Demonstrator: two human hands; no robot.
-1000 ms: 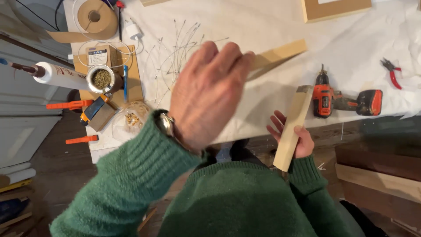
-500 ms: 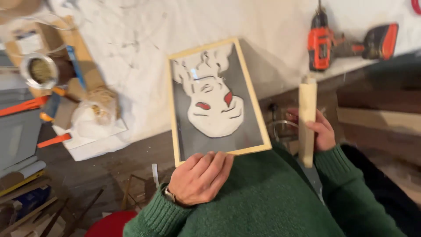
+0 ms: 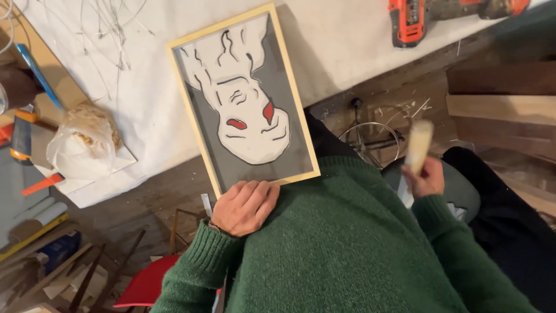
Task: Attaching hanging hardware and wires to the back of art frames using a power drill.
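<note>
Wood frame: pale framed picture (image 3: pixel 243 95) lies tilted on the white cloth-covered table (image 3: pixel 145 110), its near end jutting past the table edge toward the person's chest.
Head view, left hand: the left hand (image 3: pixel 246 206) curls around the frame's near bottom edge, fingers folded on it, holding it against the green sweater (image 3: pixel 347 243).
Head view, right hand: the right hand (image 3: pixel 425 177) is closed around a light wooden block (image 3: pixel 417 145), held upright and blurred, off the table and well apart from the frame.
Edges: the table edge runs diagonally from lower left to upper right; the frame's upper end sits well inside it.
Open room: bare cloth lies right of the frame, up to the orange drill (image 3: pixel 408 20); left of it a plastic bag of shavings (image 3: pixel 84 145) sits near.
Picture's look: grey ground, white face shape with black lines and red marks, seen upside down.
Below the table: a wire ring (image 3: pixel 370 142) and wooden planks (image 3: pixel 501 110) crowd the floor.
</note>
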